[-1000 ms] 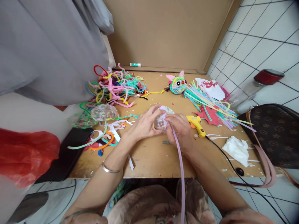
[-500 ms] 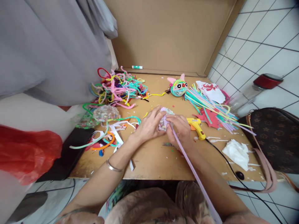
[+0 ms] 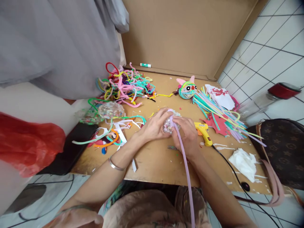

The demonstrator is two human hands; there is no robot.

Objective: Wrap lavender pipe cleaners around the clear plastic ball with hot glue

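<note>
1. Left hand point(image 3: 155, 126): fingers curled around the left side of a clear rounded piece point(image 3: 167, 126); the grip is closed to the width of that piece.
2. Right hand point(image 3: 187, 134): thumb and fingers drawn together in a pinch on a lilac strip point(image 3: 185, 156), at the right side of the clear rounded piece. The exact fingertip contact is partly hidden.
3. Workpiece position: the clear rounded piece sits between both hands, above the middle of the bench point(image 3: 152, 161). Whether its underside touches the surface is not visible.
4. Strip routing: the lilac strip lies against the clear rounded piece, passes the right hand and hangs across the near bench edge toward the person.
5. Right of the hands: a yellow glue gun point(image 3: 203, 134) lies on its side, its black cable point(image 3: 228, 160) running off the near edge. A crumpled white tissue point(image 3: 243, 161) lies farther right.
6. Far side: a striped figure point(image 3: 187, 90) with pink ears stands beside a bundle of straight strips point(image 3: 219, 110).
7. Left side: a tangle of coloured strips point(image 3: 125, 86) lies behind a second clear piece point(image 3: 111, 110).
</note>
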